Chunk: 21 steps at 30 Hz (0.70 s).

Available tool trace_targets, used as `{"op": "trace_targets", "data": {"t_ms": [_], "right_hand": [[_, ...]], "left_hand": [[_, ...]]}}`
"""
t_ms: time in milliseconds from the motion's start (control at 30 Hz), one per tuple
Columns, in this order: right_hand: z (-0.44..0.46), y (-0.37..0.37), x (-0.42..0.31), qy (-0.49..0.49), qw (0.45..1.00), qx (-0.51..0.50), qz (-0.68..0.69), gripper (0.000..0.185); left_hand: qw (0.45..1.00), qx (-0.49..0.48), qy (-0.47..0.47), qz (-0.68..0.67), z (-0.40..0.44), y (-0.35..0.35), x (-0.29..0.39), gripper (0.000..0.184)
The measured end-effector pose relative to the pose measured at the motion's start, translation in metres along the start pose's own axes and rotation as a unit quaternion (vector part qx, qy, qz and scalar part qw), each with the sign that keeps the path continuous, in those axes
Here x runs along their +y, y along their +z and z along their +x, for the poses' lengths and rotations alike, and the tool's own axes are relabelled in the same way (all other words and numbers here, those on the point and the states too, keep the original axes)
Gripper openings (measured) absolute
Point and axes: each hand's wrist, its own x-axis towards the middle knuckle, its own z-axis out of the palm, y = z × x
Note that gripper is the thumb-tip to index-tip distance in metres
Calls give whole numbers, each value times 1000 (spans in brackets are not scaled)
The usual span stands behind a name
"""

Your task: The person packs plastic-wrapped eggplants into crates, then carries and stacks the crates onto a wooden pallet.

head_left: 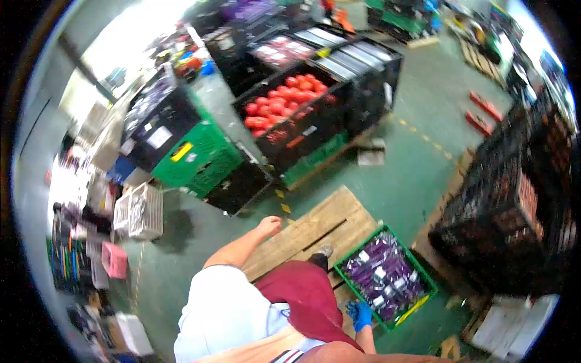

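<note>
My left hand point(271, 225) is bare and loosely closed over the wooden pallet point(345, 209), with nothing visible in it. In a blue glove, my right hand point(361, 313) is at the near side of a green crate point(347, 279), its fingers apparently hooked on the rim and partly blurred. Packs in clear film with purple contents and white labels point(382, 275) fill this crate. A yellow strip point(416, 310) marks one of its sides. My shoe point(327, 249) shows on the pallet slats between the two hands.
Ahead, black crates hold red tomatoes point(281, 103), beside stacked green and black crates point(203, 154). Tall dark crates point(490, 224) stand close on the right. White baskets point(145, 212) and a pink tub point(114, 260) are at left. Red pallet-truck forks point(484, 112) lie farther off.
</note>
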Motion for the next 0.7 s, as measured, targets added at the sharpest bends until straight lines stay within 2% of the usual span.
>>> {"op": "trace_targets", "data": {"t_ms": [33, 100, 167, 200, 233, 300, 333, 367, 433, 500, 533, 567, 600, 633, 667, 700], "right_hand": [[2, 23, -14, -8, 999, -23, -25, 13], [-15, 61, -44, 7, 996, -60, -68, 13], [-37, 96, -74, -8, 989, -110, -94, 18], [-33, 111, -82, -2, 984, -162, -72, 14], [-38, 132, -86, -27, 976, -185, -113, 13], [-36, 173, -92, -9, 963, -242, -117, 16], [-46, 205, -97, -18, 949, -290, -120, 20], [-52, 240, -100, -12, 941, -294, -165, 19], [-70, 328, -101, -22, 922, -339, -188, 22], [-74, 430, -99, -19, 889, -405, -215, 25], [-79, 492, -96, -41, 885, -384, -261, 20], [-94, 550, -99, -129, 818, -427, -363, 19], [-110, 605, -94, -126, 815, -478, -302, 19], [-103, 688, -87, -36, 828, -502, -245, 16], [-102, 746, -81, -43, 810, -528, -253, 14], [-120, 785, -87, -94, 806, -524, -258, 18]], "left_hand": [[999, 28, 20, -27, -13, -36, -32, 32], [993, 103, 0, -60, -80, -86, -40, 30], [987, 151, -15, -42, -105, -139, -92, 27], [972, 209, -24, -102, -124, -153, -101, 26], [952, 263, -32, -156, -147, -171, -103, 24], [922, 351, -1, -163, -166, -211, -107, 22], [916, 395, 43, -59, -176, -239, -100, 23], [896, 433, 84, 45, -179, -275, -94, 24], [821, 535, 174, 100, -177, -351, -73, 27], [777, 592, 191, 99, -183, -419, -25, 30], [760, 597, 246, 73, -189, -456, 0, 32], [711, 630, 262, 170, -195, -486, 19, 35], [685, 632, 293, 214, -207, -507, 42, 40], [618, 668, 282, 304, -198, -535, 59, 47], [621, 655, 296, 312, -191, -566, 66, 51], [617, 646, 297, 337, -196, -579, 85, 54]]}}
